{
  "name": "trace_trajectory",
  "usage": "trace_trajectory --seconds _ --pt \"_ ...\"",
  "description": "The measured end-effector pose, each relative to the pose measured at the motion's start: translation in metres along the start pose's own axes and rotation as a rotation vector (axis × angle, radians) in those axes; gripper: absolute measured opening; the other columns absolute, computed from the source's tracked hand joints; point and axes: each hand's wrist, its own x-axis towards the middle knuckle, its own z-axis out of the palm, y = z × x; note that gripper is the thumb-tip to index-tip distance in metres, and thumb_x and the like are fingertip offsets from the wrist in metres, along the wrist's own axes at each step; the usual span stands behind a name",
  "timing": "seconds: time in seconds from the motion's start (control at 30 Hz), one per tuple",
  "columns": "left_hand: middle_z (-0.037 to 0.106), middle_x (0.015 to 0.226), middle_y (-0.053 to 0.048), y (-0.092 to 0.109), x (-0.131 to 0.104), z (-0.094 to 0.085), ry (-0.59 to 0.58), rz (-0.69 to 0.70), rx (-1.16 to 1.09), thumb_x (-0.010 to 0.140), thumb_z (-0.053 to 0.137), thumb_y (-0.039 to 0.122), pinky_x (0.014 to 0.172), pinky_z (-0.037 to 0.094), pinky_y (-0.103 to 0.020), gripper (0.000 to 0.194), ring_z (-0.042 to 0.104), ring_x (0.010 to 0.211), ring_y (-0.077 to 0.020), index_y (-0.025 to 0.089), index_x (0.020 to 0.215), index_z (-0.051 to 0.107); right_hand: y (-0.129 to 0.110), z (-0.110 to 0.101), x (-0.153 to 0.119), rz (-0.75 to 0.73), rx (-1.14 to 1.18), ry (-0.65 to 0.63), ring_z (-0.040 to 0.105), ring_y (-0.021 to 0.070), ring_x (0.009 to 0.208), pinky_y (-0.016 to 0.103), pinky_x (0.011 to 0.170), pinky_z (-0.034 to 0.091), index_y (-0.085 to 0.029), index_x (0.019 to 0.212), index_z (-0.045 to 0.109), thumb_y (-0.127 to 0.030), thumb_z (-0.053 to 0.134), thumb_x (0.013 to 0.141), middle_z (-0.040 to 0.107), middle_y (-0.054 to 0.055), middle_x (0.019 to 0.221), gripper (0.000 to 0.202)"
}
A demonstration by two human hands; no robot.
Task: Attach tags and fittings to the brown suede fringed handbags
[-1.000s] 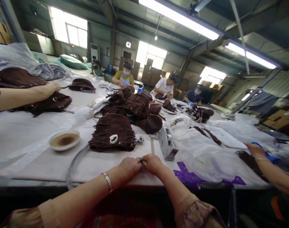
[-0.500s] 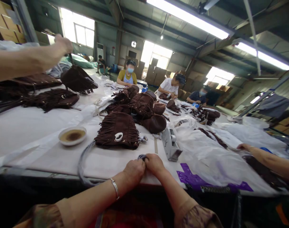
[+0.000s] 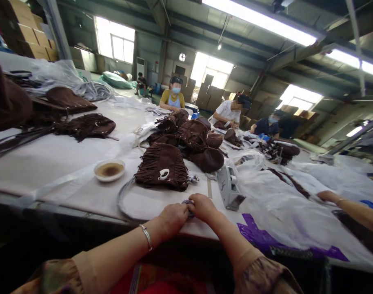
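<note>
My left hand [image 3: 174, 217] and my right hand [image 3: 203, 207] meet near the table's front edge, fingers closed on a greyish wrapped strap [image 3: 121, 199]. A small bunched bit of it shows between them. The strap loops left from a dark brown fringed bag [image 3: 162, 167], which lies just beyond my hands with a white ring-shaped piece on its front. What the fingertips do is partly hidden.
A white dish of brownish liquid [image 3: 109, 170] sits left of the bag. To the right stand a grey tape dispenser [image 3: 230, 188] and purple tape [image 3: 260, 237] beside plastic sheeting [image 3: 278, 208]. More brown bags [image 3: 192, 134] are piled behind. A co-worker's arm [image 3: 351, 208] reaches in from the right.
The view has shifted, so the table appears further right. At left, a co-worker's arm and the bag it held up have left their place; a brown bag now fills the left edge.
</note>
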Motion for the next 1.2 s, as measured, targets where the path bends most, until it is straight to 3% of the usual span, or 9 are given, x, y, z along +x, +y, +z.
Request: trace_trajectory --seconds 0.13,0.3,0.43,0.63,0.7,0.8,1.0,1.1,1.2 --pt "0.065 0.101 -0.013 0.014 -0.004 0.001 0.028 -0.076 -0.013 0.093 0.04 0.006 0.074 0.056 -0.034 0.026 0.064 0.086 -0.0229 0.011 0.111 0.058 -0.009 0.008 -0.003 0.138 -0.05 -0.018 0.069 0.0276 0.087 0.032 0.069 0.046 -0.014 0.097 0.073 -0.031 0.043 0.096 0.073 0.017 0.095 0.034" --pt "0.064 0.106 -0.011 -0.01 -0.02 -0.014 0.014 0.064 0.033 0.094 0.047 0.013 0.071 0.056 -0.035 0.027 0.064 0.085 -0.0243 0.017 0.119 0.056 -0.004 0.001 0.0 -0.081 -0.049 -0.05 0.066 0.0238 0.099 0.029 0.081 0.045 -0.02 0.097 0.073 -0.031 0.051 0.093 0.073 0.01 0.105 0.024" --pt "0.066 0.099 -0.011 -0.023 -0.03 -0.019 -0.03 0.094 0.066 0.091 0.049 0.012 0.073 0.056 -0.037 0.023 0.064 0.084 -0.0252 0.015 0.111 0.059 -0.007 -0.005 0.004 -0.191 -0.035 -0.057 0.065 0.0211 0.1 0.027 0.084 0.045 -0.024 0.099 0.071 -0.034 0.055 0.093 0.072 0.006 0.103 0.02" --pt "0.067 0.094 -0.015 0.004 -0.025 0.003 0.059 -0.173 0.038 0.09 0.042 0.005 0.072 0.056 -0.038 0.024 0.065 0.083 -0.0259 0.01 0.104 0.061 -0.034 0.004 0.008 0.132 -0.027 -0.001 0.069 0.0303 0.09 0.034 0.069 0.048 -0.014 0.1 0.072 -0.047 0.045 0.096 0.072 0.018 0.099 0.043" --pt "0.066 0.092 -0.015 0.01 -0.026 0.008 0.095 -0.21 0.026 0.091 0.041 0.005 0.073 0.056 -0.039 0.024 0.065 0.084 -0.0262 0.01 0.104 0.061 -0.039 0.006 0.009 0.179 -0.015 -0.02 0.07 0.0301 0.087 0.033 0.066 0.047 -0.014 0.097 0.073 -0.041 0.046 0.095 0.073 0.018 0.095 0.039" --pt "0.066 0.094 -0.014 0.004 -0.039 0.004 0.095 -0.147 0.016 0.091 0.045 0.008 0.072 0.056 -0.039 0.022 0.065 0.084 -0.0265 0.011 0.107 0.061 -0.04 0.003 0.011 0.043 -0.017 -0.025 0.069 0.0271 0.091 0.032 0.071 0.046 -0.016 0.094 0.074 -0.028 0.049 0.092 0.074 0.015 0.098 0.027" --pt "0.065 0.093 -0.007 -0.035 -0.076 -0.025 0.043 -0.067 0.045 0.093 0.053 0.018 0.072 0.054 -0.035 0.021 0.063 0.079 -0.0225 0.022 0.113 0.058 -0.042 -0.007 0.023 -0.341 -0.016 -0.057 0.066 0.0215 0.096 0.028 0.08 0.042 -0.021 0.094 0.073 -0.031 0.055 0.092 0.073 0.008 0.101 0.021" --pt "0.065 0.093 -0.009 -0.04 -0.076 -0.02 0.028 -0.122 0.026 0.094 0.052 0.016 0.072 0.055 -0.036 0.014 0.064 0.08 -0.0233 0.018 0.103 0.062 -0.055 -0.007 0.03 -0.365 -0.028 -0.03 0.065 0.0219 0.096 0.028 0.078 0.042 -0.02 0.097 0.072 -0.031 0.055 0.092 0.072 0.009 0.102 0.021" --pt "0.065 0.091 -0.012 -0.028 -0.069 -0.005 0.08 -0.251 0.018 0.093 0.047 0.011 0.071 0.056 -0.038 0.016 0.065 0.081 -0.0253 0.013 0.1 0.062 -0.068 -0.005 0.032 -0.232 -0.043 0.029 0.066 0.0254 0.093 0.03 0.072 0.043 -0.016 0.099 0.071 -0.039 0.051 0.094 0.071 0.014 0.103 0.031"
